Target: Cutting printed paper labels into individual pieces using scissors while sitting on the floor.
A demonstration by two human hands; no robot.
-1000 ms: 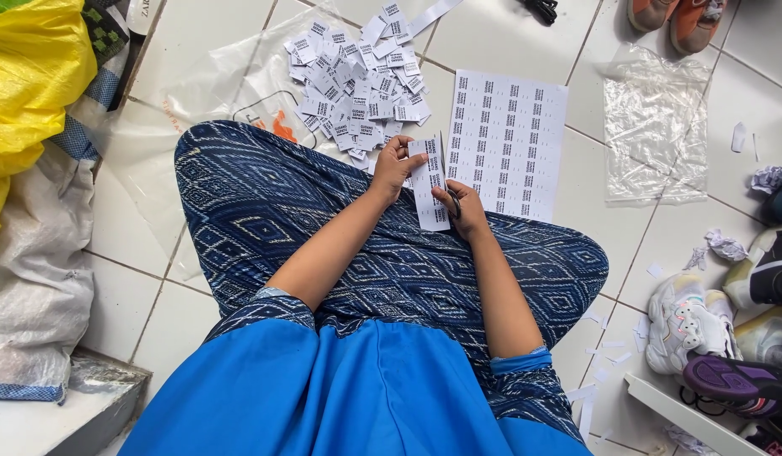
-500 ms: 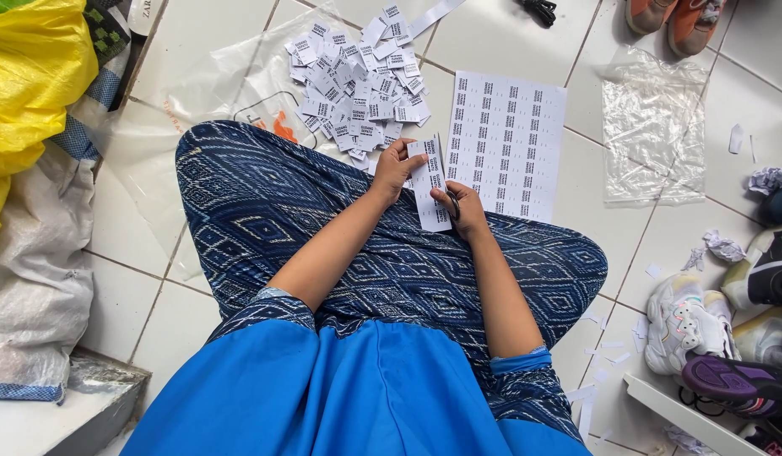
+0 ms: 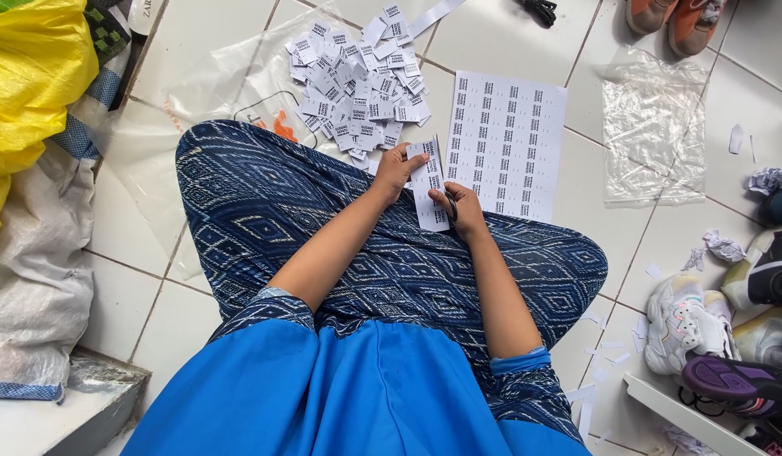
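I sit cross-legged on a tiled floor in blue patterned trousers. My left hand (image 3: pixel 397 171) pinches the top of a narrow white paper strip of printed labels (image 3: pixel 428 187). My right hand (image 3: pixel 465 211) grips small scissors (image 3: pixel 449 205) at the strip's lower right edge, the blades running up along it. Just beyond my hands lies a larger white sheet of printed labels (image 3: pixel 507 143). A heap of cut single labels (image 3: pixel 357 80) rests on a clear plastic bag (image 3: pixel 213 93) to the left of that sheet.
A yellow bag (image 3: pixel 32 76) and a white sack (image 3: pixel 32 270) lie at the left. An empty clear bag (image 3: pixel 652 127) lies right of the sheet. Several shoes (image 3: pixel 686 325) crowd the right side, orange ones (image 3: pixel 665 17) at the top. Paper scraps (image 3: pixel 598 371) dot the tiles.
Both hands stay on the strip; the scissors have worked slightly along its edge. Nothing else has moved.
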